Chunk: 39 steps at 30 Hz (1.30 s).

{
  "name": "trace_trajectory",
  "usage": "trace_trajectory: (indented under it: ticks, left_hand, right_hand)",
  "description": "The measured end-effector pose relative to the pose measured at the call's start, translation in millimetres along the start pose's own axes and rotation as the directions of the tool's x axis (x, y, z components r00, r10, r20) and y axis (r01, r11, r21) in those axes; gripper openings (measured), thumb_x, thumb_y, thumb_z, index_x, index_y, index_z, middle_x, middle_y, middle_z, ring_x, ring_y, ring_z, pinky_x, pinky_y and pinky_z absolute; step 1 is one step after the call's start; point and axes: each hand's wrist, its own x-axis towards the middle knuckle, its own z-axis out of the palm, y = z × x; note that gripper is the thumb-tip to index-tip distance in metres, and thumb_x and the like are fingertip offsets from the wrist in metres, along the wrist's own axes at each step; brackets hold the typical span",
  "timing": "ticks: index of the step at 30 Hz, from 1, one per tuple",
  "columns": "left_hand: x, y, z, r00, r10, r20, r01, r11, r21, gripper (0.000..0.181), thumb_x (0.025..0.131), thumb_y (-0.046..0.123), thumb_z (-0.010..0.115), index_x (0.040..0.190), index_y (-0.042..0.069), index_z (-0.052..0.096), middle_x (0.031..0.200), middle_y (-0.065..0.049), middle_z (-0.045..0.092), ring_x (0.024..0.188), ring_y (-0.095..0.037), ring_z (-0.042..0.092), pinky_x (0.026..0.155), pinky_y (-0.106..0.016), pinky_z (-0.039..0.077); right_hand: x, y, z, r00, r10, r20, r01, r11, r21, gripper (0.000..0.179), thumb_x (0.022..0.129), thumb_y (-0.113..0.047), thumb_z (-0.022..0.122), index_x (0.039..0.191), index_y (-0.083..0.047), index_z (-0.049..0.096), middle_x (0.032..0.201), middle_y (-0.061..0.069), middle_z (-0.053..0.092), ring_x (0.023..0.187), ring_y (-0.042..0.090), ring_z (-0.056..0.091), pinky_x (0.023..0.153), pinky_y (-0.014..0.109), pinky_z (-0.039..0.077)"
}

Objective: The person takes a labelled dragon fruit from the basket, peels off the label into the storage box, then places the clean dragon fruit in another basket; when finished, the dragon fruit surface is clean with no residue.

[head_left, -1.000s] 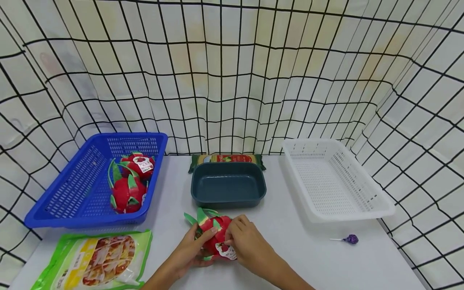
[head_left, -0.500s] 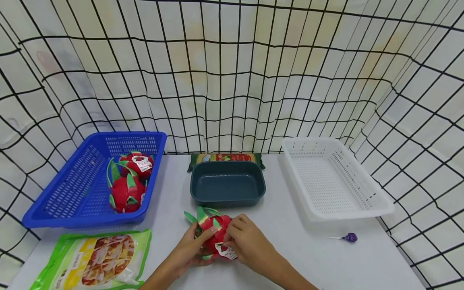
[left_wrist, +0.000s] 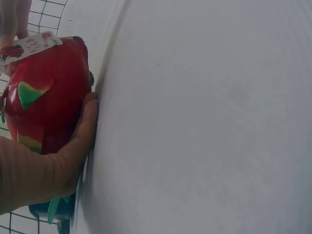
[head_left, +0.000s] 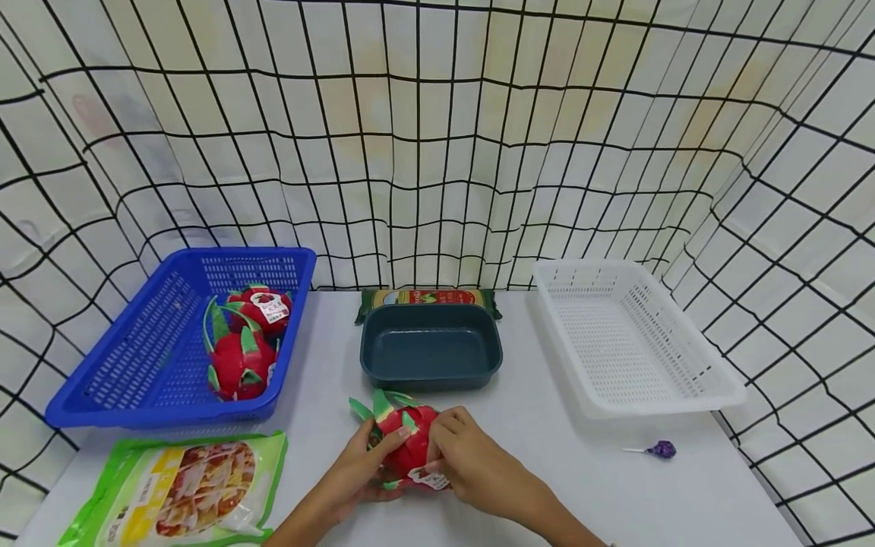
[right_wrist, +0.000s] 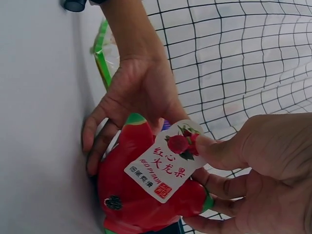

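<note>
A red dragon fruit [head_left: 412, 443] with green leaf tips lies on the white table, in front of the dark rectangular dish. My left hand [head_left: 358, 467] grips its left side, the thumb on top and the fingers around the far and lower side. On the fruit's right, my right hand [head_left: 478, 463] pinches the edge of a white printed label [right_wrist: 155, 176] between thumb and finger. Seen from the left wrist, the label [left_wrist: 36, 46] stands out from the fruit's skin at the pinched end. Whether its other end sticks to the skin I cannot tell.
A blue basket [head_left: 146, 416] at the left holds two more dragon fruits [head_left: 241, 365]. The dark dish [head_left: 431, 376] stands before a green packet [head_left: 429, 297]. A white basket [head_left: 656, 406] and a purple lollipop [head_left: 661, 450] are right; a food bag [head_left: 191, 490] lies front left.
My right hand has shifted slightly to the right, and the label under its fingers now shows narrower and more tilted. The left hand and the fruit stay nearly still.
</note>
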Motion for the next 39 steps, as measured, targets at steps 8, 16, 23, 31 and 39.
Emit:
trace_trajectory:
  ticks: [8, 16, 23, 31, 39]
  left_hand:
    - [0.3, -0.2, -0.2, 1.000, 0.014, 0.016, -0.014, 1.000, 0.003, 0.082, 0.091, 0.053, 0.061, 0.149, 0.010, 0.021, 0.135, -0.030, 0.047, 0.088, -0.029, 0.067, 0.073, -0.048, 0.061]
    - [0.8, 0.2, -1.3, 1.000, 0.010, 0.008, -0.010, 1.000, 0.006, 0.083, 0.091, 0.053, 0.062, 0.149, 0.010, 0.022, 0.136, -0.030, 0.047, 0.090, -0.029, 0.067, 0.073, -0.049, 0.060]
    - [1.4, -0.1, -0.3, 1.000, 0.002, -0.002, -0.002, 1.000, 0.011, 0.083, 0.090, 0.053, 0.062, 0.149, 0.010, 0.023, 0.136, -0.030, 0.047, 0.089, -0.030, 0.067, 0.072, -0.050, 0.060]
    - [1.8, 0.3, -0.2, 1.000, 0.003, -0.002, -0.003, 1.000, 0.017, 0.084, 0.089, 0.054, 0.063, 0.149, 0.011, 0.023, 0.135, -0.029, 0.048, 0.089, -0.030, 0.067, 0.072, -0.049, 0.061]
    - [1.1, -0.7, -1.9, 1.000, 0.003, 0.011, -0.003, 1.000, 0.022, 0.084, 0.089, 0.055, 0.063, 0.148, 0.011, 0.024, 0.131, -0.028, 0.051, 0.087, -0.029, 0.067, 0.071, -0.048, 0.061]
  right_hand:
    - [-0.4, 2.4, -6.2, 0.998, -0.013, 0.056, 0.008, 0.996, 0.090, 0.019, 0.088, -0.018, 0.071, 0.086, -0.019, 0.052, 0.094, -0.007, 0.055, 0.112, 0.011, 0.045, 0.093, 0.019, 0.049]
    - [1.0, 3.8, -10.2, 0.995, -0.049, 0.081, 0.037, 0.988, 0.148, 0.018, 0.089, -0.014, 0.070, 0.085, -0.018, 0.053, 0.089, -0.008, 0.052, 0.113, 0.011, 0.043, 0.097, 0.023, 0.047]
    - [0.5, 7.1, -10.2, 0.995, -0.040, 0.095, 0.019, 0.978, 0.207, 0.017, 0.089, -0.014, 0.070, 0.086, -0.019, 0.054, 0.090, -0.010, 0.054, 0.115, 0.011, 0.044, 0.097, 0.022, 0.048]
    - [-0.1, 11.2, -9.1, 0.995, -0.034, 0.099, 0.006, 0.961, 0.275, 0.015, 0.090, -0.013, 0.068, 0.088, -0.020, 0.055, 0.091, -0.011, 0.054, 0.118, 0.011, 0.043, 0.099, 0.024, 0.048]
    - [-1.9, 18.7, -20.0, 0.985, 0.041, 0.168, -0.128, 0.827, 0.547, 0.010, 0.095, -0.026, 0.062, 0.095, -0.016, 0.058, 0.109, -0.001, 0.063, 0.112, 0.012, 0.052, 0.093, 0.022, 0.052]
